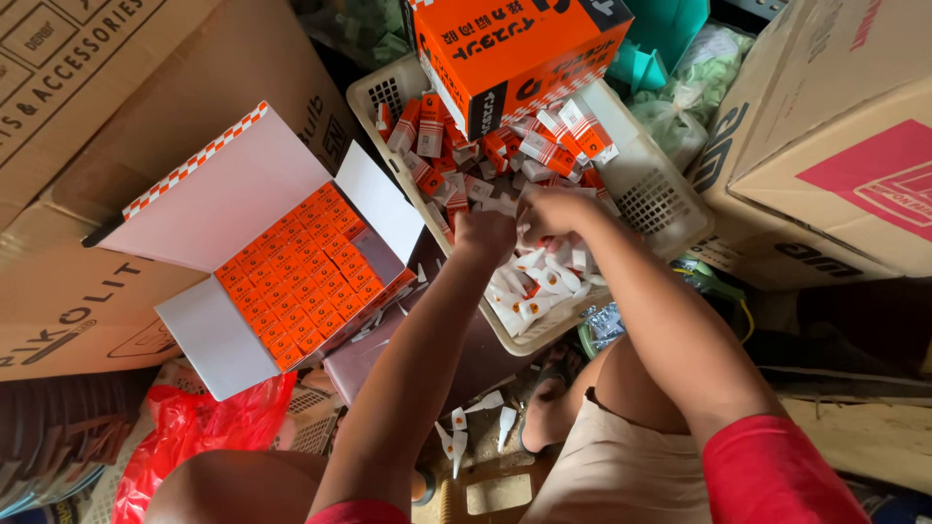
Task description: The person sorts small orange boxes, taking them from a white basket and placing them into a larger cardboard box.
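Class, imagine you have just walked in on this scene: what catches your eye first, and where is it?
The open box at left, packed tight with small orange cartons, stands out first. In the middle, both hands, left hand and right hand, reach into a cream basket of white tubes and loose cartons, beneath a closed orange box.

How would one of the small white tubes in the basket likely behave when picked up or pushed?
The white tubes look small and plastic, so probably light. Their tapered, rounded shape suggests they may roll or slide in the loose heap. The left hand and right hand reach into the basket.
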